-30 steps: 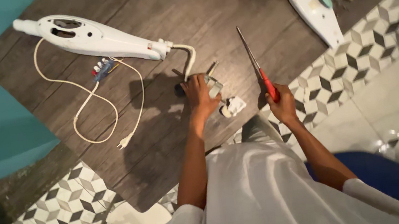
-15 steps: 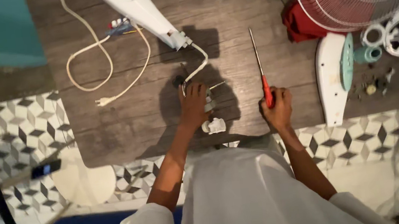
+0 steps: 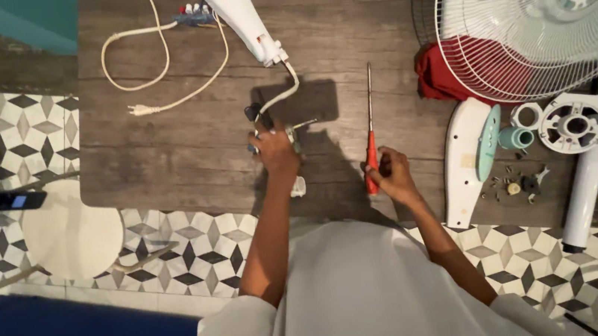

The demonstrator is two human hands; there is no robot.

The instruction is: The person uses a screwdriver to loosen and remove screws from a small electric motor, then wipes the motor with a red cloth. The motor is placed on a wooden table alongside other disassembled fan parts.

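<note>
Beside right hand [image 3: 392, 174], fan guard [image 3: 543, 9]

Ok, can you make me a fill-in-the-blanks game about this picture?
1. The right hand holds a screwdriver with a ____ handle.
2. The left hand rests on a small motor part on the ____ board.
3. The wire fan guard is coloured ____.

Missing words: red, wooden, white.

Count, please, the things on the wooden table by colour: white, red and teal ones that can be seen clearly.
White: 5 (long housing, power cord, fan grille, curved cover, round hub part)
Red: 2 (screwdriver in the right hand, cloth)
Teal: 2 (disc, small cap)
Total: 9
</note>
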